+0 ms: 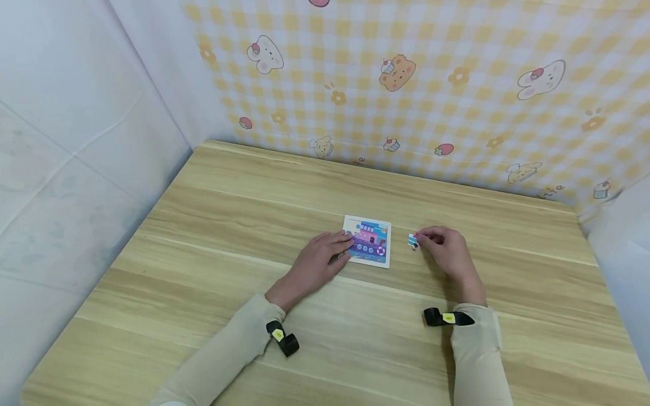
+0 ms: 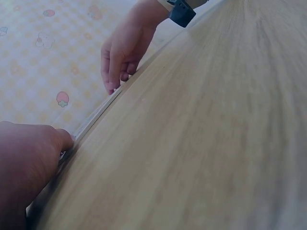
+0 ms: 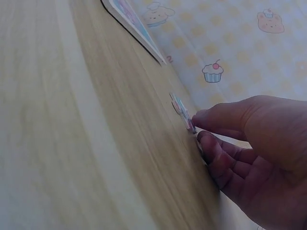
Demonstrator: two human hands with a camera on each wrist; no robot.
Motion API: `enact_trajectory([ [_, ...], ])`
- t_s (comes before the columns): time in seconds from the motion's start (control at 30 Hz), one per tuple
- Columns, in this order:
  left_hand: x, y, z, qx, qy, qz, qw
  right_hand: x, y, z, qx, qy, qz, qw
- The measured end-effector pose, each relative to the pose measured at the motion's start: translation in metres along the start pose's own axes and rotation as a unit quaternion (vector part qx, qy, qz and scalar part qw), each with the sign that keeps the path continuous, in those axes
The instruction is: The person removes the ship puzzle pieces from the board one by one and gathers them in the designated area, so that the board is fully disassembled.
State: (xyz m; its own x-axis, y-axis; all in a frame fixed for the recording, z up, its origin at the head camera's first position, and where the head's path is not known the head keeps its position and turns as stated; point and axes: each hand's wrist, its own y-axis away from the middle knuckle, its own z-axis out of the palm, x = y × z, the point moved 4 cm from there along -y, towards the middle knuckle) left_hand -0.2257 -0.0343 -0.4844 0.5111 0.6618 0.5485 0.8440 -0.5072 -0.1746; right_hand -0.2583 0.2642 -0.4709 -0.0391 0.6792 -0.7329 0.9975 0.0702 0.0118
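Note:
A small square jigsaw puzzle (image 1: pixel 384 239) in a white frame lies on the wooden table, showing a pink and purple ship on blue water. My left hand (image 1: pixel 321 256) rests with its fingers extended over the puzzle's left edge. To the right of the frame, my right hand (image 1: pixel 449 251) pinches a small puzzle piece (image 1: pixel 413 241) between thumb and index finger. In the right wrist view the piece (image 3: pixel 183 113) stands out from the fingertips, close over the tabletop, apart from the frame. The other fingers of that hand are curled beneath.
The wood-grain table (image 1: pixel 203 225) extends around both hands. A yellow checked curtain (image 1: pixel 431 113) with cartoon animals hangs along its far edge, and a pale wall covering (image 1: pixel 76 141) stands at the left. Black camera bands (image 1: pixel 288 344) sit on both sleeved wrists.

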Motion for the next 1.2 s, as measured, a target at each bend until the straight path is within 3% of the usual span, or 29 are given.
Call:
enact_trajectory([
  [0.3, 0.001, 0.002, -0.001, 0.006, 0.004, 0.006, 1.0, -0.003, 0.002, -0.002, -0.01, -0.011, 0.008, 0.9999],
  [0.87, 0.003, 0.002, -0.002, 0.007, 0.004, -0.001, 1.0, -0.01, 0.002, -0.005, -0.037, 0.023, -0.01, 0.999],
  [1.2, 0.004, 0.003, -0.001, 0.004, 0.01, 0.01, 0.9999, -0.009, 0.005, -0.003, -0.017, -0.032, -0.009, 0.9993],
])
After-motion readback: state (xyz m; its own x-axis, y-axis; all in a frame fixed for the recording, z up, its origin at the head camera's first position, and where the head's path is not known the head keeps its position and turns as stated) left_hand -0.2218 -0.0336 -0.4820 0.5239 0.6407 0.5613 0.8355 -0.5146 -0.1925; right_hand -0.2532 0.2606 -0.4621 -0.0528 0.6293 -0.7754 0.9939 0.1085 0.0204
